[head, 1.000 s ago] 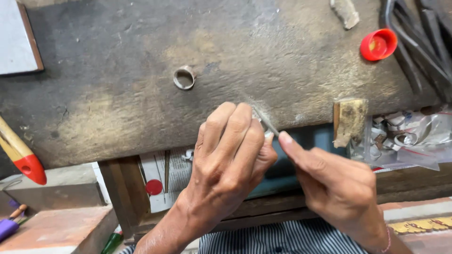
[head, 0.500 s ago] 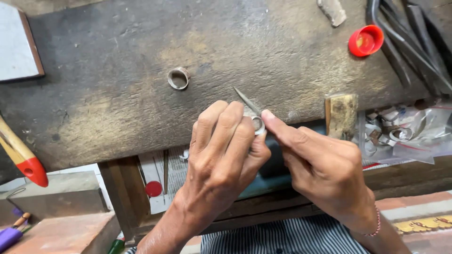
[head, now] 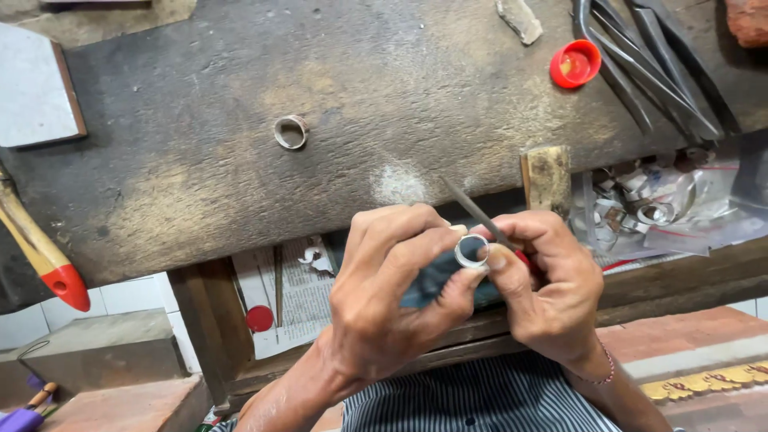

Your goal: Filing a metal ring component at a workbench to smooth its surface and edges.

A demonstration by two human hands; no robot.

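At lower centre, the left hand (head: 392, 296) pinches a silver ring (head: 471, 250) in its fingertips; the right hand (head: 548, 292) grips a thin file (head: 474, 210) against it. A slipping file could nick a fingertip.

Ring (head: 471, 250): bright metal, smooth, glossy. File (head: 478, 212): thin dull grey metal. 2nd ring (head: 290, 132) on bench: duller metal. Bench top (head: 200, 104): worn dark wood, rough, matt, scuffed pale in spots. Cap (head: 575, 63): red plastic, shiny. Pliers (head: 648, 64): dark metal, matt. Shirt (head: 480, 400): striped cloth.
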